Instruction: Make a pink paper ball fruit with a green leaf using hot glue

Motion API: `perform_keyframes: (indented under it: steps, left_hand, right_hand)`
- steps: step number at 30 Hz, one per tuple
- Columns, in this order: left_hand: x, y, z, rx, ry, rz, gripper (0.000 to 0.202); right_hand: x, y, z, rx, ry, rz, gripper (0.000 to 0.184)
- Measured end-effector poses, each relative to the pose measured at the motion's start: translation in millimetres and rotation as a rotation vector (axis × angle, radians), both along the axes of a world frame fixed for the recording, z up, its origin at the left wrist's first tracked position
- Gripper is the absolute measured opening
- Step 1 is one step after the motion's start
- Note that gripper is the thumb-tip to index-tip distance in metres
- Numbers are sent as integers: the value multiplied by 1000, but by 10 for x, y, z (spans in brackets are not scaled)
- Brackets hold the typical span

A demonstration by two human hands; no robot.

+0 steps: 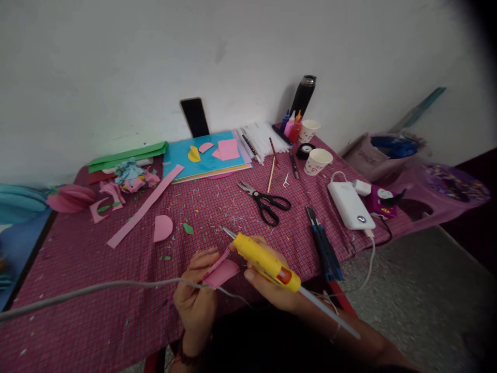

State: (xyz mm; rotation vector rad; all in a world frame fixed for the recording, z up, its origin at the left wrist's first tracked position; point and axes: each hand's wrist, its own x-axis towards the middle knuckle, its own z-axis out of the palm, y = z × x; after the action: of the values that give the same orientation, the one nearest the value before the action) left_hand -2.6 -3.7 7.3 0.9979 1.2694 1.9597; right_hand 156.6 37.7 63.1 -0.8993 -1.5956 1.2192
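My right hand (pixel 272 290) is closed round a yellow glue gun (pixel 264 261). Its metal nozzle points up and left, and a clear glue stick juts from its back end. My left hand (pixel 196 290) pinches a folded pink paper piece (pixel 222 272) just left of the gun's body. A grey cord (pixel 97 289) runs from near my hands to the left edge. Both hands hover over the near edge of a table with a red checked cloth (pixel 116 311).
Black scissors (pixel 267 203), a pink semicircle (pixel 163 228), a long pink strip (pixel 145 207) and paper scraps lie on the cloth. Coloured paper sheets (pixel 205 155), a phone, a black flask (pixel 303 96), paper cups, a white power bank (pixel 350 204) and blue cutters (pixel 324 243) stand farther back and right.
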Motion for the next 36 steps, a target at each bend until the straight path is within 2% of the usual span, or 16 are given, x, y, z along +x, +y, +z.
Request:
perform_keyframes:
  steps: [3, 11, 17, 24, 28, 32, 36]
  left_hand:
    - [-1, 18, 18, 95, 66, -101, 11]
    - [-22, 33, 25, 107, 81, -174, 12]
    - [-36, 41, -15, 133, 147, -160, 13]
    - [-19, 47, -19, 135, 163, -111, 16]
    - [6, 22, 9, 26, 141, -87, 7]
    - [39, 6, 57, -88, 182, -130, 9]
    - [51, -1, 56, -90, 58, -185, 11]
  right_hand:
    - [42, 26, -10, -17, -12, 7, 8]
    - [96, 55, -12, -64, 48, 19, 8]
    - [97, 37, -35, -51, 82, 58, 9]
    - [137, 17, -42, -6, 117, 188, 7]
    - [92, 19, -47, 124, 54, 214, 13]
    - [19, 41, -58, 303, 88, 282, 18]
    - [12, 36, -42, 327, 104, 347, 20]
